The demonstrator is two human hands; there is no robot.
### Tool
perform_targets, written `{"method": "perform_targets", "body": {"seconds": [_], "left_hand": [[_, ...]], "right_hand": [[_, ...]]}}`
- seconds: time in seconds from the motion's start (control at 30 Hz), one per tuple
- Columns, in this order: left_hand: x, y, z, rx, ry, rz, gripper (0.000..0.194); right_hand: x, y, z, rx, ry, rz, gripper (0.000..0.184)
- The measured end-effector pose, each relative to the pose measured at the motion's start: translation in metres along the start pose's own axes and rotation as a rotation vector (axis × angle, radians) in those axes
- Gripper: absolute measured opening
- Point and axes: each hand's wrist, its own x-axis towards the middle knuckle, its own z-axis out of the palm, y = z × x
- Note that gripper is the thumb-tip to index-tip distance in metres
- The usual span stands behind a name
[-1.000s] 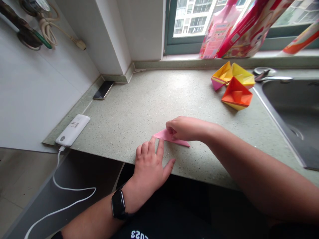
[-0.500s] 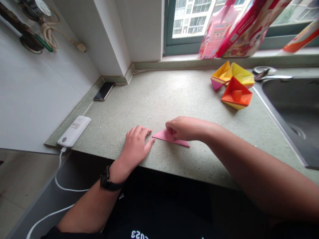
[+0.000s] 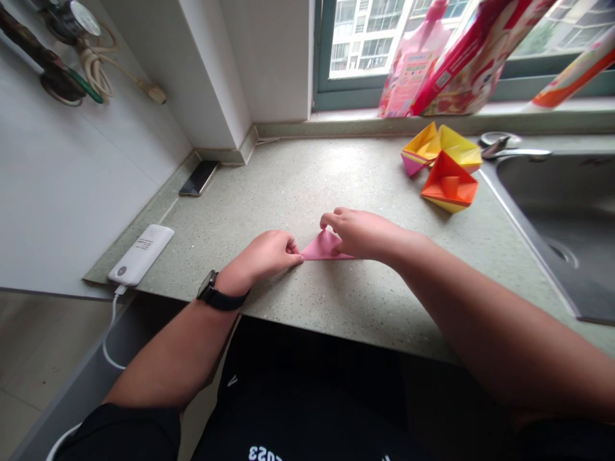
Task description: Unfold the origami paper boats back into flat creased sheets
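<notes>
A pink sheet of paper folded into a triangle (image 3: 323, 246) lies on the speckled counter, its long edge toward me. My left hand (image 3: 278, 250), with a black watch on the wrist, is closed in a pinch at the paper's left corner. My right hand (image 3: 360, 232) comes over the paper from the right, fingers curled, the index finger at the top point and the thumb lower on the paper. The right hand covers the paper's right part.
Folded paper pieces in yellow (image 3: 459, 150) and orange (image 3: 449, 182) stand by the metal sink (image 3: 528, 211). A phone (image 3: 199, 178) and a white power bank (image 3: 141, 255) with a cable lie at left. Pink packages (image 3: 413, 70) line the window sill.
My left hand has moved up to the paper and closed on its left corner. My right hand has shifted on the paper, which has turned so its long edge lies nearly level.
</notes>
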Motion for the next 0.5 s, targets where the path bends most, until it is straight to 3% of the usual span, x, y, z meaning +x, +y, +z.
{"method": "perform_targets", "body": {"seconds": [0.3, 0.4, 0.5], "left_hand": [[0.032, -0.004, -0.025, 0.023, -0.298, 0.022, 0.013], [0.030, -0.005, -0.024, 0.012, -0.261, 0.100, 0.011], [0.022, -0.011, -0.019, 0.028, -0.071, 0.235, 0.012]], "right_hand": [[-0.008, -0.014, -0.005, 0.002, 0.001, -0.081, 0.041], [-0.011, -0.013, -0.012, 0.006, 0.090, -0.029, 0.042], [-0.013, -0.007, -0.020, 0.053, 0.232, 0.045, 0.050]]}}
